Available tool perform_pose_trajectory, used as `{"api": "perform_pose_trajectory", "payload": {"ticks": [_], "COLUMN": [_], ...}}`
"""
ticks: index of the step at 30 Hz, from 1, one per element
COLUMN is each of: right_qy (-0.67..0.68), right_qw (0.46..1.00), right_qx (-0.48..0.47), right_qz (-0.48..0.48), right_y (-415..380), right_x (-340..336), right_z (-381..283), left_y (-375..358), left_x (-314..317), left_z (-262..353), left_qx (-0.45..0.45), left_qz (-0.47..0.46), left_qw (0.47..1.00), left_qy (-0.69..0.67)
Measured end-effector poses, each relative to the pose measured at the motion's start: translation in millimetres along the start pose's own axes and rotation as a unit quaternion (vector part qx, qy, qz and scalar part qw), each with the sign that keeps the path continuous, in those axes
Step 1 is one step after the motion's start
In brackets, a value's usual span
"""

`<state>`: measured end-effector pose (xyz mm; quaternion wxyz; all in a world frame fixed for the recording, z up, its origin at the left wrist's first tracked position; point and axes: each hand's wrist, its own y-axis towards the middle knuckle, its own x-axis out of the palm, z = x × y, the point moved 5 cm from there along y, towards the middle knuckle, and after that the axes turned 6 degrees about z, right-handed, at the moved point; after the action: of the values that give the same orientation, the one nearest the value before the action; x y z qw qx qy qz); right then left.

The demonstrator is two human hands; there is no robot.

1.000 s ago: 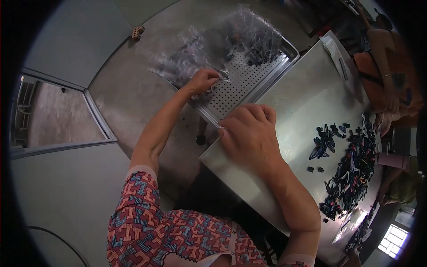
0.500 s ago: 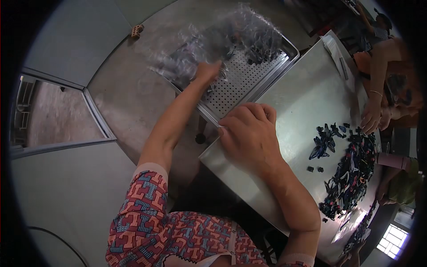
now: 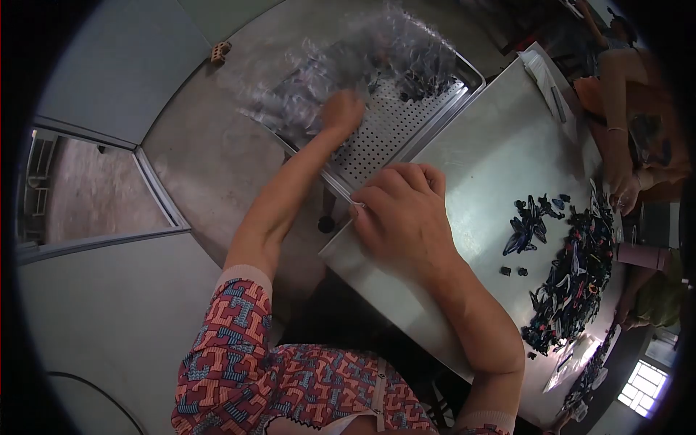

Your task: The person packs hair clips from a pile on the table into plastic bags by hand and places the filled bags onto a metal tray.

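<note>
The head view shows clear plastic bags heaped in and over the far-left side of a perforated tray, beside the bench. They look light, soft and slippery, so a loose edge or corner should be the best place to pinch. The left hand is at the bags, its grip hidden; whether it holds one cannot be told. The right hand is curled by the tray's near corner, its grip likewise unclear. Compared with a second ago, the left hand is farther over the tray.
</note>
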<state>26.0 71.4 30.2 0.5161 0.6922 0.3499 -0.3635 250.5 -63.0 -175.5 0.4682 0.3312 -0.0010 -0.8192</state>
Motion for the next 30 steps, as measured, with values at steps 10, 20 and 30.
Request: {"api": "perform_pose_trajectory", "payload": {"ticks": [10,20,30], "right_qy": [0.001,0.009,-0.014], "right_qw": [1.0,0.999,0.994], "right_qx": [-0.018,-0.037,-0.027], "right_qz": [0.003,0.005,0.104], "right_y": [-9.5,-11.2,-23.2], "right_x": [0.6,1.3,-6.5], "right_z": [-6.2,-10.0,3.1], "left_y": [54.4,54.0,23.4], "left_x": [9.1,-38.7,-86.9], "left_z": [24.5,26.5,72.3], "left_qx": [0.129,0.171,0.316], "left_qz": [-0.143,0.091,0.08], "left_qw": [0.974,0.961,0.945], "left_qy": [0.121,0.197,0.032]}}
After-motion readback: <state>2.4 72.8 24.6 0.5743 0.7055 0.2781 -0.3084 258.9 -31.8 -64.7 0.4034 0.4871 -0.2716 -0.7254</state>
